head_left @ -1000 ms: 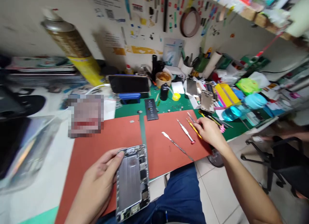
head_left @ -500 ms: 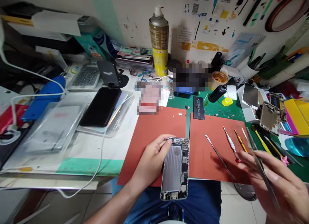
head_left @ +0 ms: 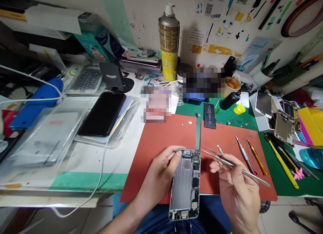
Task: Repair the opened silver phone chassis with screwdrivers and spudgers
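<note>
The **phone rear housing** lies at 6 o'clock in the view, over the near edge of the **left silicone mat**. Its long axis runs almost straight from 12 to 6, tipped slightly, and the end with the port cutout seems to point toward the person at 6 o'clock. The **left hand** holds its left edge, with the fingers curled behind and the thumb pressed on the top corner. The battery bay is bare, and the **battery** lies apart on the **green cutting mat**, at 12 o'clock from the housing. Small boards, shields and parts remain along the housing's right side and both ends. The **right hand** is just beside the housing's right edge, its thumb and fingers pinching **steel tweezers** like a pencil. The tips point toward 9 o'clock, slightly apart, and the tail points toward 4 o'clock. On the **right silicone mat**, a **steel pick** and a **yellow-handled screwdriver** lie at 4 o'clock from the housing. A **bare phone frame** sits farther out at 3 o'clock.
</note>
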{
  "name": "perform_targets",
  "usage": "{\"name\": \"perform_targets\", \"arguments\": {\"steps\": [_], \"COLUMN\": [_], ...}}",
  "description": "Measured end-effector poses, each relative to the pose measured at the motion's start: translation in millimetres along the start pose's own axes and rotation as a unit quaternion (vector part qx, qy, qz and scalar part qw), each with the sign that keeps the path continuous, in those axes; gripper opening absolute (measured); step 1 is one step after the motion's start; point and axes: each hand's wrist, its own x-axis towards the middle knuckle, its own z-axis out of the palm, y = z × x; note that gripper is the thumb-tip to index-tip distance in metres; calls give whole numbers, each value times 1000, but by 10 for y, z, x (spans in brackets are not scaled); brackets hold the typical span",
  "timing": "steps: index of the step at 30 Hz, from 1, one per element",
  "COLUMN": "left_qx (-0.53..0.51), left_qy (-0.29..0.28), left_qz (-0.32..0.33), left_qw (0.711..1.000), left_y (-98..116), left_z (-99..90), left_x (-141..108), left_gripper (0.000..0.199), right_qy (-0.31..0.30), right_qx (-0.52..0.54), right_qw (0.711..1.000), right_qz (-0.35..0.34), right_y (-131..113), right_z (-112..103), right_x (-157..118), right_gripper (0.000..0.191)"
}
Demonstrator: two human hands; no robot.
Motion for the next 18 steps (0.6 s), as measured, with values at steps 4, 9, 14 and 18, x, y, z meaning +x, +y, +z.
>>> {"name": "perform_targets", "arguments": {"steps": [4, 9, 14, 18], "left_qx": [7, 18, 6, -12], "left_qy": [4, 5, -4, -17], "left_qz": [-3, 15, 36, 24], "left_qw": [1000, 1000, 999, 1000], "left_y": [-39, 10, 38, 9], "left_z": [-10, 0, 2, -8], "left_x": [-3, -7, -7, -11], "left_gripper": [40, 36, 31, 34], "right_qy": [0, 11, 57, 70], "right_qx": [-44, -157, -195, -202], "right_qw": [999, 984, 974, 973], "right_qz": [-27, -83, -102, -91], "right_y": [150, 263, 337, 353], "right_z": [31, 2, 66, 116], "right_x": [-53, -131, -179, -168], "right_gripper": [15, 15, 16, 12]}}
